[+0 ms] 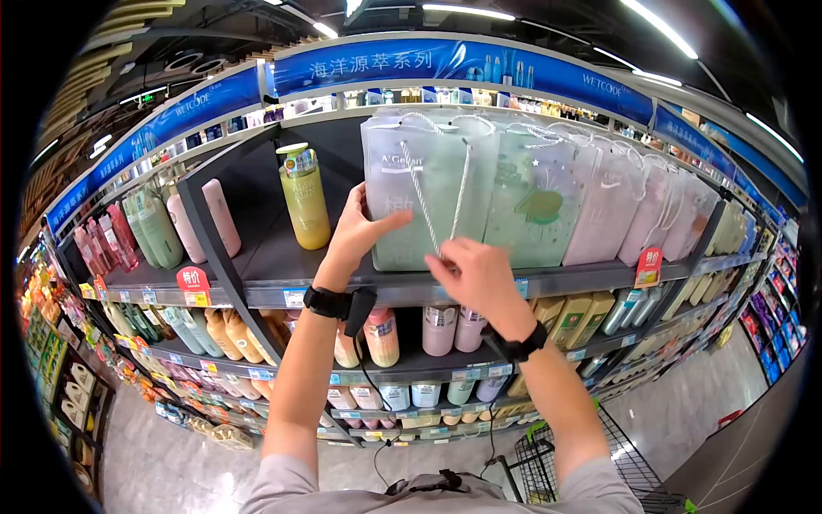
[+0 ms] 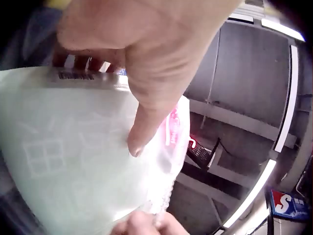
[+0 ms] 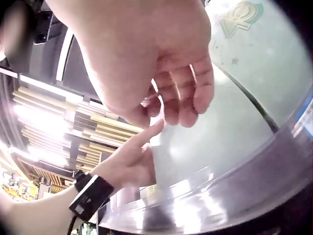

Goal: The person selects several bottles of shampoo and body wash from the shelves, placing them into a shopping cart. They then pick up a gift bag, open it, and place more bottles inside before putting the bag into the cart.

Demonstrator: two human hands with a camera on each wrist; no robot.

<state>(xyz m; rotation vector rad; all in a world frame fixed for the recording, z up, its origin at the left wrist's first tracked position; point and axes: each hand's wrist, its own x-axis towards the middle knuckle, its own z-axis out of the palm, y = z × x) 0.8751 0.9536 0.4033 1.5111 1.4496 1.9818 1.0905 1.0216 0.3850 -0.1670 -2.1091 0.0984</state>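
A frosted, pale lilac-to-green gift bag [image 1: 390, 184] stands at the front of the upper shelf, with other translucent bags [image 1: 539, 188] lined up on its right. My left hand [image 1: 355, 230] grips its left edge; in the left wrist view the thumb [image 2: 142, 129] lies on the front face and the fingers reach round the side. A white twisted rope handle [image 1: 419, 190] hangs down the front. My right hand [image 1: 479, 276] pinches its low end, fingers curled in the right wrist view [image 3: 161, 58]. The rope between those fingers is mostly hidden.
A yellow-green pump bottle [image 1: 304, 197] stands left of the bags, beyond it a dark upright divider [image 1: 214, 244]. A clear shelf lip [image 1: 342, 291] runs below my hands. Bottles [image 1: 438, 330] fill the lower shelves. A shopping cart [image 1: 612, 441] stands at my right.
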